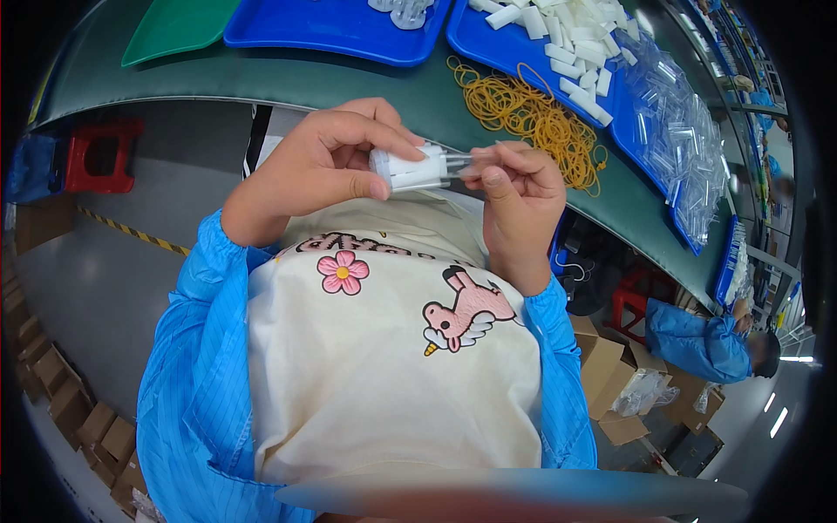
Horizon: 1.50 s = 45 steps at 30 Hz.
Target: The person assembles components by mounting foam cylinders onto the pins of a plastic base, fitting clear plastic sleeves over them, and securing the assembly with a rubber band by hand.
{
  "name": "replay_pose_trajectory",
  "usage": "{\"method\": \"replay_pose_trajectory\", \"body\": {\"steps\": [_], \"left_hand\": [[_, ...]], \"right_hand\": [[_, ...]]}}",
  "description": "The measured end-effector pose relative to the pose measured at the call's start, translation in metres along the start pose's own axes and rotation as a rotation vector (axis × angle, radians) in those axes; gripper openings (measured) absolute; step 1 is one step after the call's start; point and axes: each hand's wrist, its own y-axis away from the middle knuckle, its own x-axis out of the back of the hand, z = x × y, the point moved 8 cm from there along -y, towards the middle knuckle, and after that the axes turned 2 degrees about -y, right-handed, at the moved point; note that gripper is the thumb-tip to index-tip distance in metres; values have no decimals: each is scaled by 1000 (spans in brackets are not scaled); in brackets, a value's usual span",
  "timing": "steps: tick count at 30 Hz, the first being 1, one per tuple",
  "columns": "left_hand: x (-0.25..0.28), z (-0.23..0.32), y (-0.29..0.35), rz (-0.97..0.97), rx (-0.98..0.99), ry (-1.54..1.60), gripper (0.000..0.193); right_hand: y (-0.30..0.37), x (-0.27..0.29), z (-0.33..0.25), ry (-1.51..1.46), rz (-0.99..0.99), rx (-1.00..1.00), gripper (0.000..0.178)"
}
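Note:
My left hand (321,161) is wrapped round a small bundle of white tube-like pieces (413,169) with a clear rounded end by the thumb. Thin clear rods or tubes (457,165) stick out of the bundle to the right. At their far ends, the fingertips of my right hand (521,193) are pinched together. Whether those fingers grip the clear tubes or something finer is hard to make out. Both hands are held in front of my body, near the table's edge. Just beyond my right hand lies a heap of yellow-brown rubber bands (542,120).
Blue trays hold white cut pieces (571,39), clear plastic tubes (676,122) and clear rounded parts (406,12). A green tray (174,30) sits far left on the green table (366,83). Red stools and cardboard boxes (606,370) stand around; another person (706,342) is at right.

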Motion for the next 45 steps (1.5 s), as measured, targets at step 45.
{"method": "replay_pose_trajectory", "body": {"steps": [45], "left_hand": [[24,-27,8,338,-169,493,50]], "right_hand": [[-160,110,-108,1690,59,631,35]]}}
